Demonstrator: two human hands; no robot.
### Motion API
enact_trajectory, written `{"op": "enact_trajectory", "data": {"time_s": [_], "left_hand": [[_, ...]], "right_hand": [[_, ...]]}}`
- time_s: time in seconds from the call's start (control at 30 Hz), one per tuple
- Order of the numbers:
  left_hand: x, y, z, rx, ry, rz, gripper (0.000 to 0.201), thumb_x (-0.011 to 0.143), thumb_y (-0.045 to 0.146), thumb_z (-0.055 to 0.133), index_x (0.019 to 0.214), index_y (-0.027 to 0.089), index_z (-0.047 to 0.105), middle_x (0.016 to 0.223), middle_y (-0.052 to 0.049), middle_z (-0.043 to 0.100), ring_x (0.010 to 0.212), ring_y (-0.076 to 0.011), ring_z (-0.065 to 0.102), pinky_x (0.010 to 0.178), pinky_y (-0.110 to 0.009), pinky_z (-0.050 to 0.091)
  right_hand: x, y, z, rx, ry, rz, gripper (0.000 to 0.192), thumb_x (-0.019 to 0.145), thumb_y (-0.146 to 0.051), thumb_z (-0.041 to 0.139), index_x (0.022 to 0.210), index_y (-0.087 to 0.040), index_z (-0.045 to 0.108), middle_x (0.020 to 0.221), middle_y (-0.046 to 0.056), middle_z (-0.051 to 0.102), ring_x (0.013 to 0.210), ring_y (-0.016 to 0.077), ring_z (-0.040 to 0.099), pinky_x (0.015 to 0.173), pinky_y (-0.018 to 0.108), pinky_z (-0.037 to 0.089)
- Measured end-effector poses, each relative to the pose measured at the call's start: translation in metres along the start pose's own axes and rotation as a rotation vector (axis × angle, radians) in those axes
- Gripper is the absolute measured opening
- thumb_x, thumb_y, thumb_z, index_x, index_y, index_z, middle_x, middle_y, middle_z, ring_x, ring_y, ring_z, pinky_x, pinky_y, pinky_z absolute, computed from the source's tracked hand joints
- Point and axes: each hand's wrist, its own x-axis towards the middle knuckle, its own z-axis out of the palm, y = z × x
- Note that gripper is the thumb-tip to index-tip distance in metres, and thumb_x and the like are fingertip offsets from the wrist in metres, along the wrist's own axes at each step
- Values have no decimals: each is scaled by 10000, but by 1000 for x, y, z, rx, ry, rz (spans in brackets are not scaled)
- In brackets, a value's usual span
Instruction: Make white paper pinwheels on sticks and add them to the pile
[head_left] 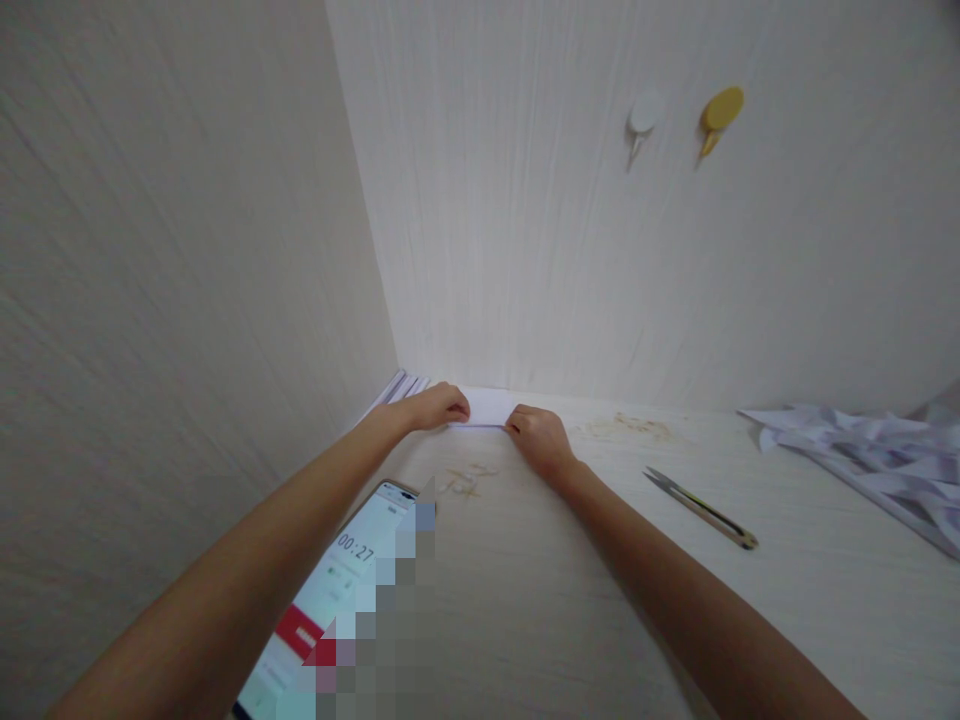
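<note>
Between my two hands a small white sheet of paper (pixel 489 408) lies near the back wall, its front edge looking folded or layered. My left hand (pixel 442 405) grips its left end with curled fingers. At the right front corner, my right hand (pixel 541 437) pinches the paper between thumb and fingers. Just beyond my left wrist lie several white paper strips or folded papers (pixel 401 388) in the corner. Small tan and whitish loose bits (pixel 469 482) are scattered on the table in front of the paper.
A phone (pixel 360 570) showing a timer lies under my left forearm, partly blurred out. To the right are thread snips (pixel 701 508), more tan bits (pixel 634 428) and a heap of white paper strips (pixel 885 450). White (pixel 643 115) and yellow (pixel 721 110) hooks hang on the wall.
</note>
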Motion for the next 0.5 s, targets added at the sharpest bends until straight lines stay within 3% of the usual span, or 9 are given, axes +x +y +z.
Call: {"op": "enact_trajectory", "data": {"time_s": [0.23, 0.4, 0.5], "left_hand": [[-5, 14, 5, 269, -17, -41, 228, 736, 117, 443, 744, 134, 670, 759, -91, 676, 684, -148, 583, 618, -221, 377], [-10, 23, 12, 400, 123, -246, 250, 769, 211, 429, 812, 170, 672, 813, -106, 667, 767, -199, 597, 629, -261, 388], [-12, 26, 16, 387, 197, -262, 283, 790, 218, 386, 823, 170, 663, 850, -102, 662, 802, -196, 589, 660, -267, 396]], "right_hand": [[-1, 1, 0, 113, 77, 28, 190, 803, -161, 466, 694, -134, 619, 773, 79, 635, 721, 154, 570, 639, 245, 391], [0, 4, 2, 378, 209, 23, 61, 709, -121, 564, 760, -154, 569, 825, 55, 600, 658, 123, 552, 649, 248, 423], [3, 5, 5, 607, 293, 188, 112, 664, -161, 599, 663, -169, 487, 746, 22, 568, 565, 108, 544, 589, 255, 441]]}}
